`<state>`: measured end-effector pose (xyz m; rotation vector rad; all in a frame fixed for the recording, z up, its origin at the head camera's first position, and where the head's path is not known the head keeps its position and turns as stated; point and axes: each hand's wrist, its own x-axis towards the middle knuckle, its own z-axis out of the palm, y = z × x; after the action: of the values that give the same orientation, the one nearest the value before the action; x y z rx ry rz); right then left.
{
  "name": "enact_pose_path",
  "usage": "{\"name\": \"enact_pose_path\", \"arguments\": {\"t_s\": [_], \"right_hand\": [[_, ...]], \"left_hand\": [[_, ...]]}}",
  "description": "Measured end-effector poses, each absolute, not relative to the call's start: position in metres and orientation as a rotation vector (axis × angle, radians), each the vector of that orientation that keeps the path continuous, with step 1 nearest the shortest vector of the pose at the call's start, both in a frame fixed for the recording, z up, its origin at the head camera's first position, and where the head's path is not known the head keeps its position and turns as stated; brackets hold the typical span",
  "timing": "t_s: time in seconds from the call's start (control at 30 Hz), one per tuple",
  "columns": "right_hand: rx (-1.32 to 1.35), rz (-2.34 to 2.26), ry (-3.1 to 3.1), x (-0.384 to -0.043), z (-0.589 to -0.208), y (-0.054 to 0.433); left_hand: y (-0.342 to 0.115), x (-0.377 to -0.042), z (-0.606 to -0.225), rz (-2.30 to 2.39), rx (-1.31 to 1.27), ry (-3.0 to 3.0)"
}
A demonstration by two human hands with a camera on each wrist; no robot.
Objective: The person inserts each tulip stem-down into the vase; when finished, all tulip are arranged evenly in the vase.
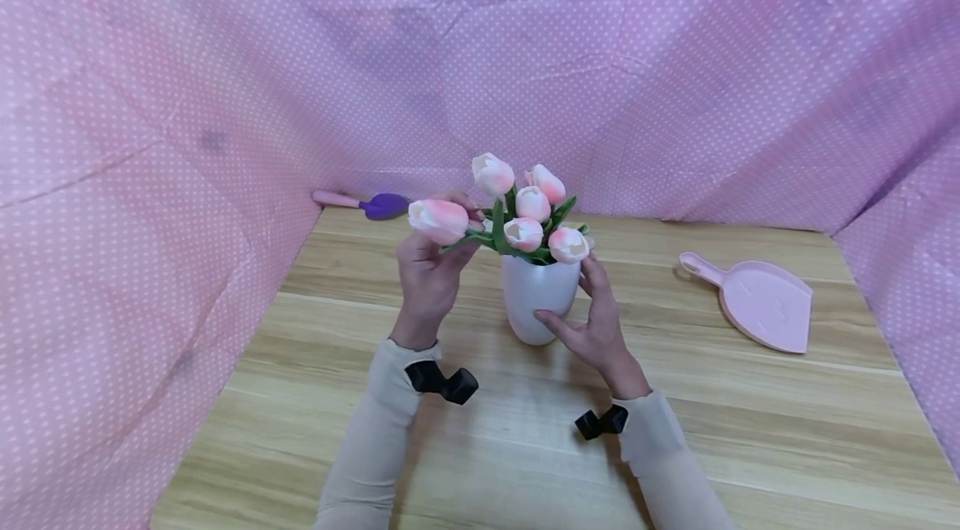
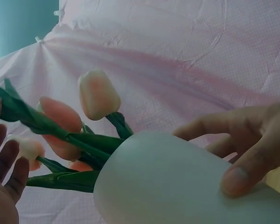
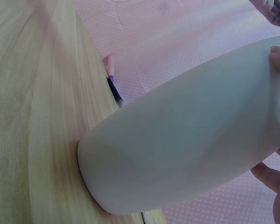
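Note:
A white vase [image 1: 540, 297] stands upright on the wooden table, filled with pink-and-white tulips [image 1: 523, 234] on green stems. With thumb and fingers spread around its side, my right hand [image 1: 600, 334] holds the vase; the thumb lies on the front. My left hand [image 1: 429, 280] is at the left of the bouquet and pinches one tulip [image 1: 437, 221] that leans out over the rim. In the left wrist view, a fingertip lies against that tulip's green stem [image 2: 32, 119], while other fingers [image 2: 4, 161] curve below it.
A pink dustpan [image 1: 765, 305] lies on the right of the table. Near the back left edge is a small trowel [image 1: 386, 206] with a purple blade and pink handle. Pink dotted cloth [image 1: 480, 55] hangs around the table [image 1: 315, 430] at the back and sides.

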<state>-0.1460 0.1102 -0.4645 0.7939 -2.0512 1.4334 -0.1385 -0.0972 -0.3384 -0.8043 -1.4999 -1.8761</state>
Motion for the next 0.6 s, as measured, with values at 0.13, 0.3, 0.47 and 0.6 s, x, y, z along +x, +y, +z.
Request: {"name": "enact_pose_path", "arguments": {"t_s": [0.13, 0.3, 0.47, 0.6], "right_hand": [[0.796, 1.439, -2.045, -0.1465, -0.4654, 0.1104], [0.788, 1.439, -2.052, -0.1461, -0.4643, 0.1098], [0.784, 1.45, -2.067, -0.1456, -0.4641, 0.1099], [0.786, 1.466, -2.066, -0.1458, -0.4651, 0.1104]], "left_hand": [[-0.1012, -0.1405, -0.3357, -1.895, -0.912, -1.521], [-0.1015, -0.141, -0.3349, -1.866, -0.945, -1.58], [-0.0993, -0.1424, -0.3384, -1.791, -0.903, -1.633], [-0.0971, -0.1436, -0.3416, -1.782, -0.886, -1.664]]}}
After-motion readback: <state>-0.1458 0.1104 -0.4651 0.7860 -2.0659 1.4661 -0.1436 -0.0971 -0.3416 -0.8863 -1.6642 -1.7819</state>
